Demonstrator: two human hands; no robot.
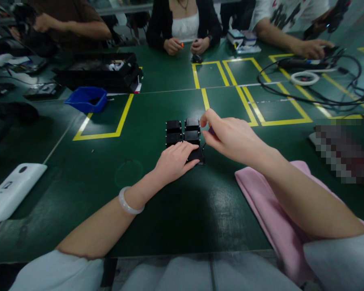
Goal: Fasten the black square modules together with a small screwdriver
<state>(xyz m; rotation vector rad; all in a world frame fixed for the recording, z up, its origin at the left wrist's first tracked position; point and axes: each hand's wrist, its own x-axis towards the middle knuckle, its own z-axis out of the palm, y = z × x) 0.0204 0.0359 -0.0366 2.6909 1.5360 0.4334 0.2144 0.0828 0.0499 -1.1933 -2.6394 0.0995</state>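
Note:
A cluster of several small black box-shaped parts (pixel 192 124), with small shiny bits along their sides, lies on the green table in front of me. My left hand (pixel 176 161) rests flat over the nearest parts, fingers stretched out and thumb apart along the near right one. It hides part of the cluster. Just to the right, my right hand (pixel 227 135) is closed in a pinch with curled fingers. Something small and dark shows between its fingers, and a thin dark tip points down beside the cluster's right edge; I cannot make out its kind.
A blue bin (pixel 87 99) and black trays (pixel 100 70) stand at the back left. A white device (pixel 13 192) lies at left, a pink cloth (pixel 269 210) under my right forearm. Black cables (pixel 309 101) coil at right. Several people sit opposite. Yellow tape (pixel 286 121) marks the table.

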